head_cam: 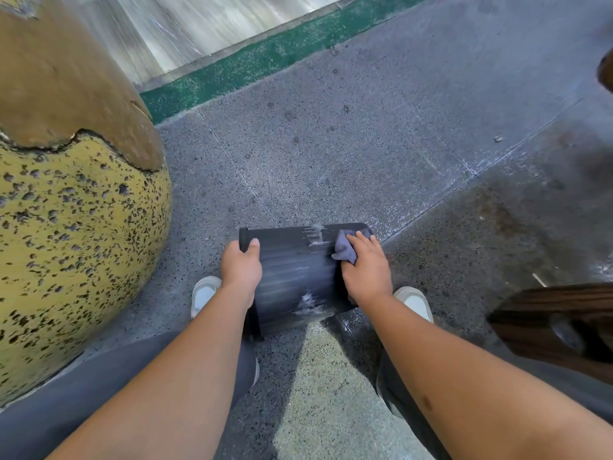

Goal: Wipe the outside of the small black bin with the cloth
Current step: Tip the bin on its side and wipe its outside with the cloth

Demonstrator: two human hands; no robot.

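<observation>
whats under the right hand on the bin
A grey-blue cloth sits under the right hand, pressed on the black bin. Only its far part shows; the rest, and the bin surface beneath, are covered.

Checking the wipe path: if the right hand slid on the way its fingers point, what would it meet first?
Likely only the black bin's far edge; the right hand and cloth would then run off onto bare floor.

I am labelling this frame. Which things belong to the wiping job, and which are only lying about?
Job: bin; cloth; left hand gripping the bin's edge; right hand pressing the cloth on the bin.

Lying about: yellow boulder; wooden object; pebble.
</observation>
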